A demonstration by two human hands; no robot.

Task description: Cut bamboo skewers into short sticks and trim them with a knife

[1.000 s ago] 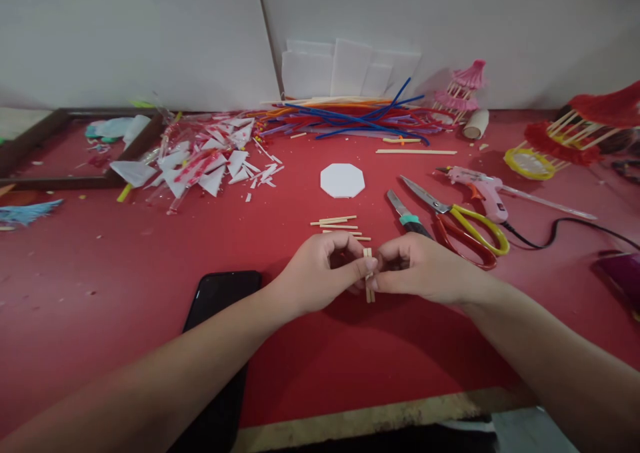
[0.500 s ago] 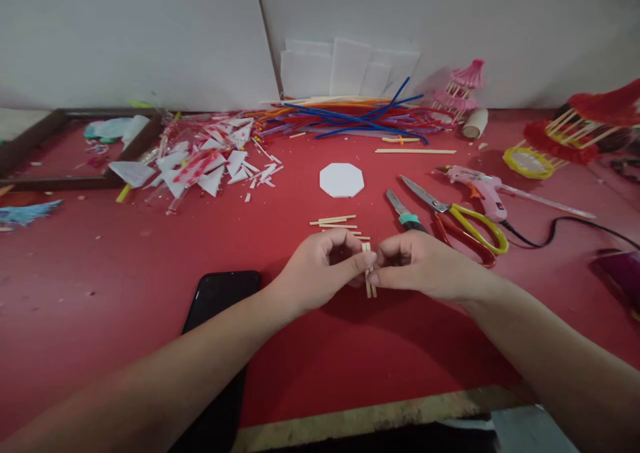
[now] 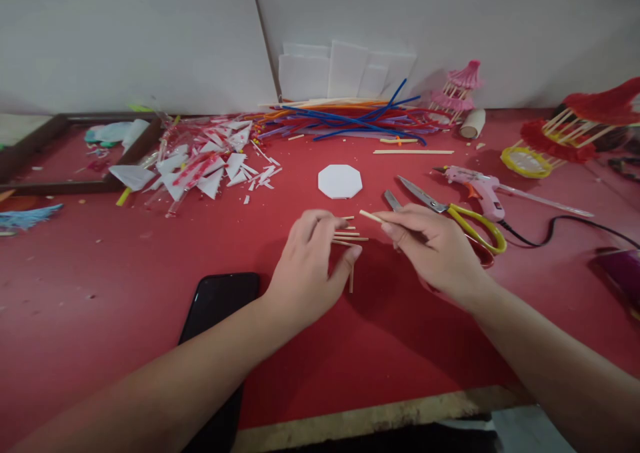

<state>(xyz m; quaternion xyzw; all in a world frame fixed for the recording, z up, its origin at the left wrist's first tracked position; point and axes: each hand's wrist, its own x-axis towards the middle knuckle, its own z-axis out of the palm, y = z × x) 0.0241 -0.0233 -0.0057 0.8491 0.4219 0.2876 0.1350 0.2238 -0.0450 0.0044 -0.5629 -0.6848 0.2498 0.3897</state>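
Observation:
Between the thumb and fingers of my right hand point(image 3: 433, 249) is a short wooden stick point(image 3: 371, 217), its free end pointing up and left. My left hand point(image 3: 310, 266) is over several short sticks point(image 3: 353, 235) lying on the red table, its thumb and fingers apart. One more stick point(image 3: 351, 279) points toward the front edge beneath my left thumb. Behind the sticks lies a white octagonal piece point(image 3: 340, 181). A blade tool point(image 3: 393, 200) is partly hidden by my right hand.
Scissors point(image 3: 450, 211) and a pink glue gun point(image 3: 477, 186) lie at the right, with a black phone point(image 3: 220, 306) at the left. Pipe cleaners point(image 3: 350, 121), paper scraps point(image 3: 210, 166) and small pagoda models point(image 3: 565, 133) stand or lie farther back.
My hands have moved apart. The upright pair of sticks is no longer between them; my right hand has one stick, and my left hand has opened over the others.

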